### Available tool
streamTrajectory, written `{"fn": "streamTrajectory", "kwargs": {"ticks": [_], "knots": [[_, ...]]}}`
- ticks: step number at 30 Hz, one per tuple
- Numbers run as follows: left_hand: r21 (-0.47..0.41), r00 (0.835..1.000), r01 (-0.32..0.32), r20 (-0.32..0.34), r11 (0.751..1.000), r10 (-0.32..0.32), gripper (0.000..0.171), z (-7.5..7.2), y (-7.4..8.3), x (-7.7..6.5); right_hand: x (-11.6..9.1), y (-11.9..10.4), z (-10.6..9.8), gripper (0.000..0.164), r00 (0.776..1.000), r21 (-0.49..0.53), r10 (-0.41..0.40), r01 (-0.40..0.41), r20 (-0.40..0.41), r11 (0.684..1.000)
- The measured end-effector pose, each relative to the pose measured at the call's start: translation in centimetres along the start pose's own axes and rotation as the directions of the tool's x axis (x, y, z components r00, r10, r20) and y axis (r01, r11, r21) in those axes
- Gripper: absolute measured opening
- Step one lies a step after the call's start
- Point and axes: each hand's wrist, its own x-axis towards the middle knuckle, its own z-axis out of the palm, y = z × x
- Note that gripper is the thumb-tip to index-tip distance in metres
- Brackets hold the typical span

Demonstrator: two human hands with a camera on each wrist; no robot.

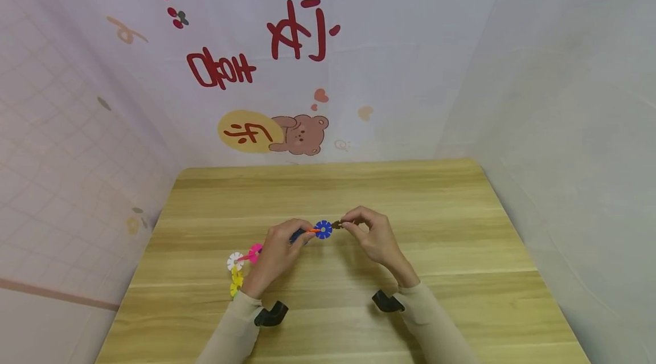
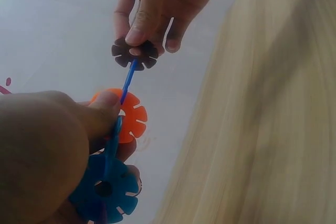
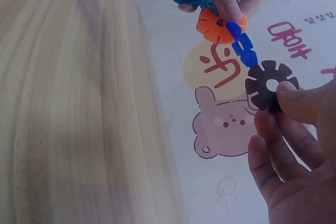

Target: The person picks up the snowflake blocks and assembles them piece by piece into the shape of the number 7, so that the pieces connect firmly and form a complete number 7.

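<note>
A chain of notched plastic discs runs between my hands above the table. My left hand [image 1: 279,247] pinches the orange disc [image 2: 137,121] between thumb and fingers, with a teal disc [image 2: 113,190] just behind it. Slotted into the orange one is a blue disc [image 1: 323,229]. At the chain's right end, my right hand [image 1: 376,236] pinches a dark brown disc [image 3: 262,80] by its edge; it meets the blue disc's rim. Beyond my left wrist the chain continues through a pink disc [image 1: 255,253], a white disc [image 1: 234,262] and yellow discs [image 1: 236,284], partly hidden by the forearm.
The wood-grain table [image 1: 435,199] extends around both hands. A white printed cloth [image 1: 400,68] with a bear and red characters hangs behind it, and more cloth flanks both sides. Dark wrist mounts [image 1: 388,301] sit near both sleeve cuffs.
</note>
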Motion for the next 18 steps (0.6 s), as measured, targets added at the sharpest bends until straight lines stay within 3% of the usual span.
{"fn": "streamTrajectory", "kwargs": {"ticks": [9,18], "knots": [[-0.01,1.0,-0.014,-0.017,1.0,0.013,0.008,0.2,0.0,-0.1,0.06,0.1,0.15,0.012,0.996,-0.039,-0.093,0.093,-0.011,0.995],[-0.034,0.999,-0.034,-0.014,0.999,0.034,0.005,0.29,0.07,0.01,0.05,0.31,0.41,0.014,0.997,0.0,-0.073,0.073,0.007,0.997]]}}
